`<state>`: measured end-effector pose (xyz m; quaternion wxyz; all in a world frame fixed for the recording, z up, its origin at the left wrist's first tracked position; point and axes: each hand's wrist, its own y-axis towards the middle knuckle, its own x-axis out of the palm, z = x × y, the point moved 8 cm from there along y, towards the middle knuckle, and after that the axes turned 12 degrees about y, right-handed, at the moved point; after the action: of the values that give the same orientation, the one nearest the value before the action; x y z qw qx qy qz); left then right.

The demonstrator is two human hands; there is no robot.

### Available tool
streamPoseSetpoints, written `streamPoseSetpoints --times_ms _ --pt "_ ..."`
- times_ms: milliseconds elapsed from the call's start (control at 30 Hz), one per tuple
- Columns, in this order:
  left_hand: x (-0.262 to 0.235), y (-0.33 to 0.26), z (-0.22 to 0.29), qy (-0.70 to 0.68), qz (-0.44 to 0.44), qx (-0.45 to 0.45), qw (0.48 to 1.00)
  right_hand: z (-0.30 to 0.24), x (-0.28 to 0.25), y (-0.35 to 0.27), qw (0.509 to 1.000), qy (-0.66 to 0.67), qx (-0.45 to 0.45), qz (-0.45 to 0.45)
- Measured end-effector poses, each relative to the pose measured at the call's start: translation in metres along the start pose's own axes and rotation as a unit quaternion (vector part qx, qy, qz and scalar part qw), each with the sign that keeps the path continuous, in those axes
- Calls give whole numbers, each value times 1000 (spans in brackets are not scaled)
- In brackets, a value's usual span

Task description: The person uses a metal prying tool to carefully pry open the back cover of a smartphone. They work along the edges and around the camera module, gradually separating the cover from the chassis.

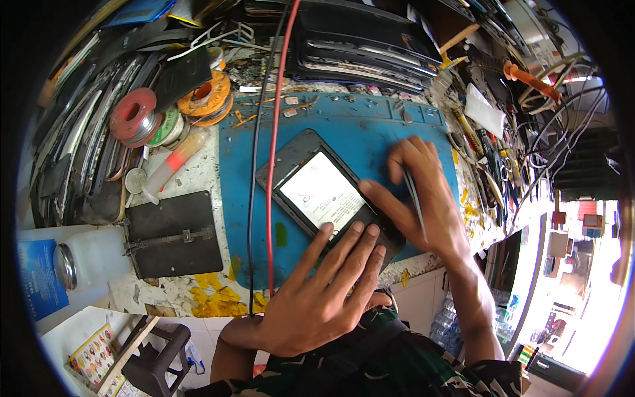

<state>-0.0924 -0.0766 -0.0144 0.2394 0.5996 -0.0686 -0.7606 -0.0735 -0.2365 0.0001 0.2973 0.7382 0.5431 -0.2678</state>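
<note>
A dark, flat device like a phone or small tablet, with a white printed panel (319,188) set in its frame, lies at a slant on a blue work mat (238,159). My left hand (324,298) rests its outstretched fingertips on the near edge of this device; the hand is open and grips nothing. A slim pair of metal tweezers (415,198) is tucked in my right hand (423,192), whose fingers are curled. The right thumb reaches to the device's right side. Whether it touches cannot be made out.
A red cable (275,132) and a black cable (256,152) cross in front of the mat. Solder spools (206,99) and a black hinged plate (173,235) are at left. Stacked dark panels (364,46) stand behind; tools (493,152) crowd the right.
</note>
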Motion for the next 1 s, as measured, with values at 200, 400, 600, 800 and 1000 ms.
streamPoseSetpoints --times_ms 200,400,600,800,1000 --pt "-1 0 1 -13 3 4 1000 -9 -1 4 999 -16 -33 5" --pt "1 0 0 -20 -5 1 1000 -6 3 10 999 -13 -44 14" --pt "1 0 0 -16 -31 -6 999 3 6 5 998 -27 -58 -7" --pt "2 0 -1 -31 -49 -7 998 8 -10 -22 997 -4 68 -28" --pt "0 0 -1 -20 -49 4 999 -3 10 27 998 0 -70 3"
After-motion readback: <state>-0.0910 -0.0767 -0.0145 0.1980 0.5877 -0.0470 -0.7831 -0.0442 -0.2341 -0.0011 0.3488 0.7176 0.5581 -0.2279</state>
